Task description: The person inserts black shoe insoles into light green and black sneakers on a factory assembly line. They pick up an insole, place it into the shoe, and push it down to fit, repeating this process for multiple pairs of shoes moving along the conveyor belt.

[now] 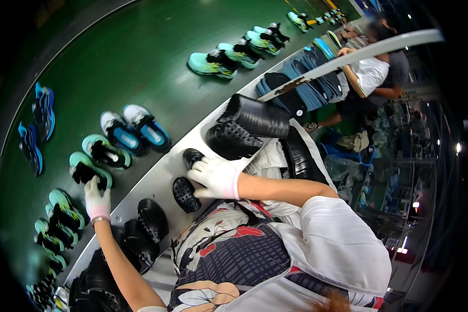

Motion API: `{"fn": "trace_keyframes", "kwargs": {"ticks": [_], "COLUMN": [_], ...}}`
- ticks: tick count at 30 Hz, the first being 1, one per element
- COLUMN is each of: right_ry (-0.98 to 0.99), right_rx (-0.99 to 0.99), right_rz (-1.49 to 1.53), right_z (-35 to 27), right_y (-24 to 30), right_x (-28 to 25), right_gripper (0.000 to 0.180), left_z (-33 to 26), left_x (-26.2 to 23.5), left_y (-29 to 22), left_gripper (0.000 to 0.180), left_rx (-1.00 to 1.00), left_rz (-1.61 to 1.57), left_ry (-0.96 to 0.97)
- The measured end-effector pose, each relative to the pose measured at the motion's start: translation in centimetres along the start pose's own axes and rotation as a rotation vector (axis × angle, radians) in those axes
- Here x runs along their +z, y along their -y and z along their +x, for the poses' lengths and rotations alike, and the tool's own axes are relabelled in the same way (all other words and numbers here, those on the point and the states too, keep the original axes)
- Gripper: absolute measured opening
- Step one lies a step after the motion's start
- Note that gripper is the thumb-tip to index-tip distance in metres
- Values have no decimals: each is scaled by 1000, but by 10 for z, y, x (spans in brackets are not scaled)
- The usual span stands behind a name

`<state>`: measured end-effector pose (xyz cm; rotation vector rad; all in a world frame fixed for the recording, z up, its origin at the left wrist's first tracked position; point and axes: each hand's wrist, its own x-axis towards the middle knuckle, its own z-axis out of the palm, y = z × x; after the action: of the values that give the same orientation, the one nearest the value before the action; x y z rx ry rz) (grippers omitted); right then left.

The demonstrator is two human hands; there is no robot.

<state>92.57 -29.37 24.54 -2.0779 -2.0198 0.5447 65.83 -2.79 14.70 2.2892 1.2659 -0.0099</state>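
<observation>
My left hand, in a white glove with a pink cuff, reaches over the green belt. Its fingertips are at the black collar of a mint-green sneaker, thumb beside the heel. My right hand, gloved the same way, is bent over two small black perforated shoe inserts on the metal ledge. Its fingers curl onto the farther insert; the nearer insert lies beside the hand. The fingertips' undersides are hidden. Another mint sneaker stands just beyond the left hand's one.
White-and-blue sneakers, blue sneakers and more mint sneakers stand along the green belt. Black inserts are stacked on the metal ledge, right of it a bundle. A pale bar crosses before co-workers.
</observation>
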Motion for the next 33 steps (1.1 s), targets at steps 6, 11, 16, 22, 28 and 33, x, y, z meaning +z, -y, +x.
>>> {"fn": "trace_keyframes", "kwargs": {"ticks": [6, 11, 16, 22, 28, 33], "right_ry": [5, 15, 24, -29, -186, -240], "right_rx": [72, -36, -72, -147, -143, -176], "right_rz": [-63, 10, 6, 106, 395, 431], "right_z": [-45, -48, -50, -52, -40, -13], "right_y": [-24, -37, -41, -52, -28, -4], "right_x": [15, 29, 28, 20, -19, -29], "right_gripper": [42, 33, 32, 33, 32, 32], "left_z": [-20, -40, -49, -49, -61, -73], "left_x": [4, 20, 34, 40, 33, 36], "left_y": [-56, -97, -112, -122, -130, -126], "left_gripper": [42, 37, 35, 34, 32, 32], "left_rx": [86, 169, 224, 189, 119, 143], "left_rz": [-149, -199, -176, -234, -355, -389], "left_ry": [-216, -164, -135, -88, -43, -53]}}
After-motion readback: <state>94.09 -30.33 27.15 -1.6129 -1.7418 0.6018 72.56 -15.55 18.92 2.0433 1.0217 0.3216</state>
